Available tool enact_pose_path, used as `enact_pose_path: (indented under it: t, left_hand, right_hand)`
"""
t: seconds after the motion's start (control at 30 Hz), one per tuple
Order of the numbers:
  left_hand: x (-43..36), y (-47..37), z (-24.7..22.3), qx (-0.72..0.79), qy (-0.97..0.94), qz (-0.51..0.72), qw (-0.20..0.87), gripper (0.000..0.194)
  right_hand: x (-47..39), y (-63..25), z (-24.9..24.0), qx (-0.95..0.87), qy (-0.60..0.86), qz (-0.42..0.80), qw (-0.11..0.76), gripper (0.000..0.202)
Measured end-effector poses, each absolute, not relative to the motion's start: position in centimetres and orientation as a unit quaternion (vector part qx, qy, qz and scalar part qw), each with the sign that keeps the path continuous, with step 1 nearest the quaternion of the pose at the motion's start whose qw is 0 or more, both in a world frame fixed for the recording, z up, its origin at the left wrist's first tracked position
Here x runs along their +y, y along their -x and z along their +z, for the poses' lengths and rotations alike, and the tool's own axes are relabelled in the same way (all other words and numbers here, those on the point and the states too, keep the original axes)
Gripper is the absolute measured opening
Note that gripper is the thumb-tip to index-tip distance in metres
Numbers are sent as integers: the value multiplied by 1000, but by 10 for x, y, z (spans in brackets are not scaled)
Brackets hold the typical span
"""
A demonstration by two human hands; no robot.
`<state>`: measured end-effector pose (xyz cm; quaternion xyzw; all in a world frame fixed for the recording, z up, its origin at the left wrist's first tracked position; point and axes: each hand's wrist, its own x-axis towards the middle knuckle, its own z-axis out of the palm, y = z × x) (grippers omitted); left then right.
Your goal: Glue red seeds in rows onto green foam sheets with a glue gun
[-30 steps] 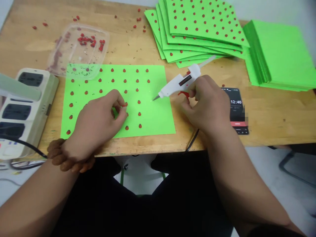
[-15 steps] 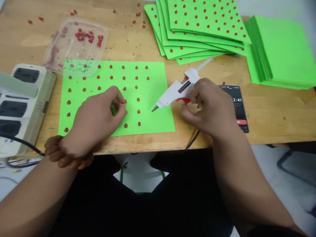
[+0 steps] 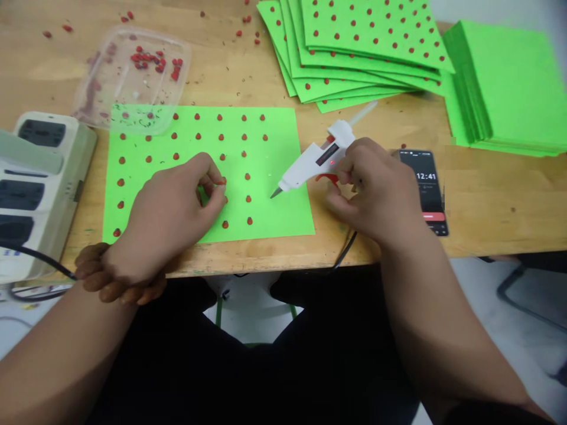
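Observation:
My left hand [image 3: 177, 203] rests over a bright green sheet [image 3: 283, 218] that carries rows of small red ladybug pieces. Its thumb and forefinger are pinched on one ladybug piece [image 3: 224, 181] at the sheet's surface; the palm covers part of the rows. In my right hand [image 3: 376, 189] is a white hot glue gun [image 3: 305, 165] with a red trigger and a lit red light. The gun's metal nozzle points down and left over the right part of the sheet, and a clear glue stick juts from its back.
A clear plastic tray [image 3: 186, 71] with red pieces overlaps the sheet's upper left corner. Dotted green sheets [image 3: 354, 44] and plain green sheets [image 3: 518, 88] are stacked behind. A power strip [image 3: 62, 195] stands at left, a phone [image 3: 427, 200] at right. Loose pieces lie at the back.
Both hands keep nearly the same pose, left pinching and right holding the glue gun. The whole view has shifted slightly.

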<state>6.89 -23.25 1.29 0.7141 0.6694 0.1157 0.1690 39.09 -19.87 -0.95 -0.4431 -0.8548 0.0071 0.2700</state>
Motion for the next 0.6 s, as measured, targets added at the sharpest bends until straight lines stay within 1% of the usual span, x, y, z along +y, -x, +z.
enact_pose_path:
  t: [0.1,0.33,0.5,0.6]
  left_hand:
    - [-232,-69,14,671,-713,114,168,17]
    - [-233,-68,12,661,-717,136,177,13]
    - [-232,-69,12,666,-714,131,172,12]
    - [-232,-69,13,663,-716,133,173,12]
  right_hand:
    - [-198,-391,-9,-853,442,6,279,27]
    - [-198,-391,-8,-856,444,1,264,30]
    - [-200,-390,-8,-846,467,-14,255,23]
    - [-201,-393,-5,-847,467,-2,253,21]
